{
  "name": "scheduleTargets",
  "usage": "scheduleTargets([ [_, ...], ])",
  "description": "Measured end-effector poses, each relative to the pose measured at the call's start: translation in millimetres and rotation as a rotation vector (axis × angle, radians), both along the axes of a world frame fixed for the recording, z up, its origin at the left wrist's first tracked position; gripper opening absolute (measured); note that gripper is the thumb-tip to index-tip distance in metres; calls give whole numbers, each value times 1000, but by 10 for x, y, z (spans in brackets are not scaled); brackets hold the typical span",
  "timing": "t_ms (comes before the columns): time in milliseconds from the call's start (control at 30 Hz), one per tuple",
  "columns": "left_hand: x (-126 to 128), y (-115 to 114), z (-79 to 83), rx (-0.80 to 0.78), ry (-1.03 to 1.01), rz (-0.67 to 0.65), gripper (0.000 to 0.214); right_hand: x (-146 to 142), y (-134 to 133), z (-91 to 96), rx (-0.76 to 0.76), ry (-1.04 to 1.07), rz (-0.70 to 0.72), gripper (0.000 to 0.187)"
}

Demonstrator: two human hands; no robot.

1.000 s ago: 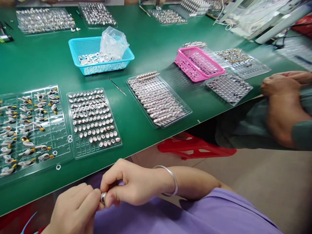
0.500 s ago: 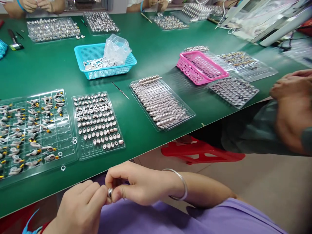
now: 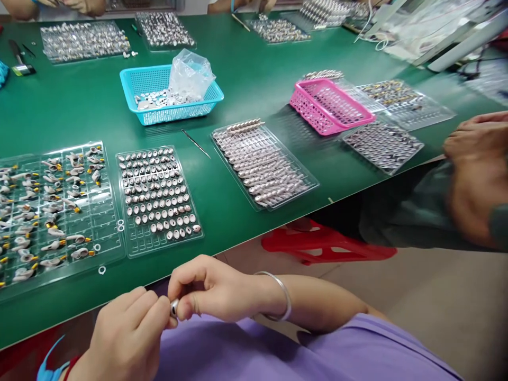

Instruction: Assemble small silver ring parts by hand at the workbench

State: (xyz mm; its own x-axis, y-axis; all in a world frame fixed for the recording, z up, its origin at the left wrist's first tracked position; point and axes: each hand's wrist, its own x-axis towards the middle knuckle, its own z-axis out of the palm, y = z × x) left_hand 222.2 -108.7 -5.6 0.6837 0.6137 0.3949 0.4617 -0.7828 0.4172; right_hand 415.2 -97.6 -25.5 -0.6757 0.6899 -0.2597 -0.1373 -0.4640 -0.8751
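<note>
Above my lap, at the table's front edge, both hands meet at one small white earbud part (image 3: pixel 173 308) with a dark opening. My left hand (image 3: pixel 129 330) is closed, its fingertips pressed to the part's left side. From the right, the thumb and forefinger of my right hand (image 3: pixel 212 293) pinch the same part. Fingers hide most of it. Just beyond the hands lies a clear tray (image 3: pixel 138 246) with rows of similar small rounded earbud parts. Left of that, a larger clear tray (image 3: pixel 107 217) carries earbud pieces with stems and yellow ends.
Tweezers (image 3: pixel 195 143) lie before a blue basket (image 3: pixel 174 114) holding small white parts and a plastic bag (image 3: pixel 192 74). A tray of white stems (image 3: pixel 273 172) and a pink basket (image 3: pixel 317 114) stand rightward. A co-worker's hands (image 3: pixel 478 148) are at right; a red stool (image 3: pixel 325 246) sits below.
My hands and the earbud part sit slightly further left and higher in the picture. The view has shifted a little. Both hands still grip the part.
</note>
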Motion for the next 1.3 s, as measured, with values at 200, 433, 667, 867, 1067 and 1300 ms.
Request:
scheduleTargets([
  [200, 21, -18, 35, 11, 48, -7, 29, -40, -11, -28, -53, 0, -4, 13],
  [433, 17, 76, 19, -231, -57, 55, 23, 36, 77, -22, -113, 76, 5, 34],
  [667, 16, 57, -104, -894, -130, 181, 35, -1, 70, -138, -109, 56, -55, 48],
  [867, 8, 14, -151, -1179, -272, 259, 40, -23, 39, -155, 240, -24, -309, 28],
  [1067, 21, 23, -183, -1282, -370, 271, 43, -10, 0, -231, 810, -132, -432, 15],
  [1300, 40, 13, -181, -1326, -368, 314, 44, 32, 4, -210, 831, -215, -365, 19],
])
